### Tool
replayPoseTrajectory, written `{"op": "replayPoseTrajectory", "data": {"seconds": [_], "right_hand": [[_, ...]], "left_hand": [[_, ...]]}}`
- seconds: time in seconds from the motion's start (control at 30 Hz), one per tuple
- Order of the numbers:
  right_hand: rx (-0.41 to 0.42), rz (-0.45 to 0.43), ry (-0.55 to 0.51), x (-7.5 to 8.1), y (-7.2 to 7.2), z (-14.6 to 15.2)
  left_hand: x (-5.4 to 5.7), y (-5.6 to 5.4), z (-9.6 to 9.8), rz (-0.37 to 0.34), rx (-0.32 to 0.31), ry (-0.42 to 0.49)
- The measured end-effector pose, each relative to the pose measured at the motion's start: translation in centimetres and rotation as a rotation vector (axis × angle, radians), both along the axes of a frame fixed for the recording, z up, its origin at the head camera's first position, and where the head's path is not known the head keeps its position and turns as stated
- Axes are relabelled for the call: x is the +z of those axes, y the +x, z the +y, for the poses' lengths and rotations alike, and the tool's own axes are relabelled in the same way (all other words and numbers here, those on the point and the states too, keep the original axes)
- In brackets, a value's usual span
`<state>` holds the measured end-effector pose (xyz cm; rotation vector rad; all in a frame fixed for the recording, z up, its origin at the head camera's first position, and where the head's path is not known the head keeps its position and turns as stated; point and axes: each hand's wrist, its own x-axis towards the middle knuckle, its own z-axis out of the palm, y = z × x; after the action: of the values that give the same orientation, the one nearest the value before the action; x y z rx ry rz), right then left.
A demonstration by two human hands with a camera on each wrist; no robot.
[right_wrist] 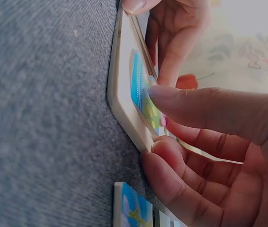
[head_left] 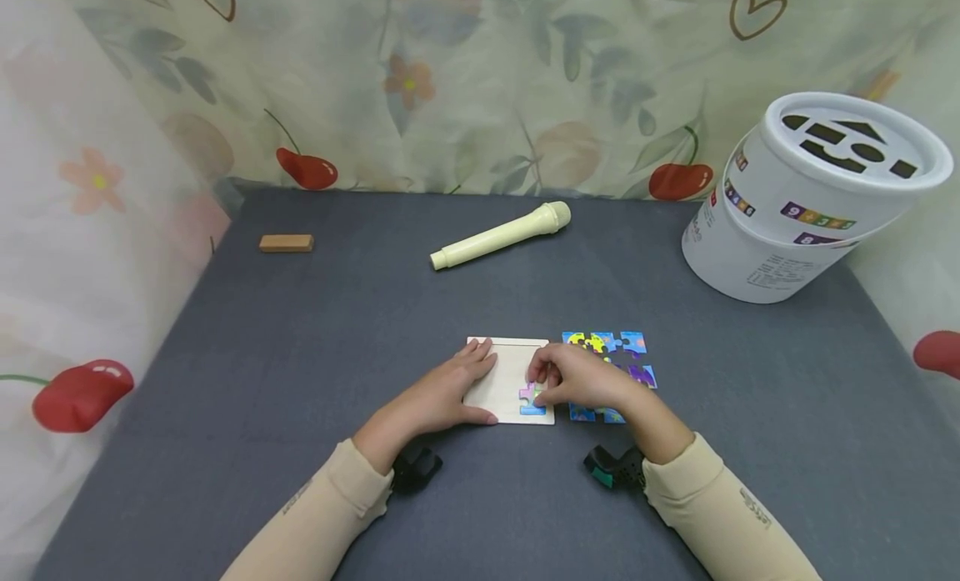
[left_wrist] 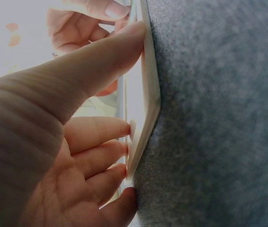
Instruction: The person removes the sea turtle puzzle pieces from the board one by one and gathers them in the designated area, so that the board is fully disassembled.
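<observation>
A pale wooden puzzle board lies on the dark table. My left hand rests on its left side with fingers spread, the thumb on the near edge. Joined colourful puzzle pieces sit in the board's near right corner. Over them, my right hand pinches a puzzle piece with curled fingers, its thumb on the printed face; the fingers partly hide it. Just right of the board lie several other puzzle pieces, partly covered by the right hand and wrist.
Farther back lies a cream toy microphone. A small wooden block is at the far left. At the back right stands a white bucket with shaped holes in its lid. A patterned curtain hangs behind the table.
</observation>
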<state>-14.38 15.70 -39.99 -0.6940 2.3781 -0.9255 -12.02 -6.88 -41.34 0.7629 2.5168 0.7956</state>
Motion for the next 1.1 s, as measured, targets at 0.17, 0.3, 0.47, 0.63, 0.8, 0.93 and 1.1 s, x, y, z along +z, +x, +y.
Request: {"op": "replayPoseTrajectory", "data": {"seconds": [0.17, 0.3, 0.47, 0.63, 0.8, 0.93, 1.1], "right_hand": [[0.01, -0.012, -0.019, -0.1, 0.0, 0.1], [0.025, -0.023, -0.043, -0.1, 0.0, 0.2], [0.028, -0.038, -0.08, -0.1, -0.1, 0.1], [0.02, -0.057, -0.133, -0.1, -0.1, 0.5], [-0.003, -0.071, -0.158, 0.2, -0.3, 1.3], [-0.014, -0.078, -0.166, 0.7, -0.2, 2.4], [-0.052, -0.068, -0.195, 0.7, -0.2, 4.7]], "left_hand": [[-0.1, 0.0, 0.0, 0.016, -0.002, 0.01], [-0.2, 0.0, 0.0, 0.017, 0.001, 0.014], [0.0, 0.1, -0.1, 0.003, 0.006, 0.002], [0.1, 0.0, 0.0, 0.001, 0.003, 0.001], [0.0, 0.1, 0.0, 0.0, 0.005, -0.01], [-0.2, 0.2, 0.0, -0.004, 0.009, -0.01], [-0.1, 0.2, 0.0, -0.009, 0.01, -0.01]]}}
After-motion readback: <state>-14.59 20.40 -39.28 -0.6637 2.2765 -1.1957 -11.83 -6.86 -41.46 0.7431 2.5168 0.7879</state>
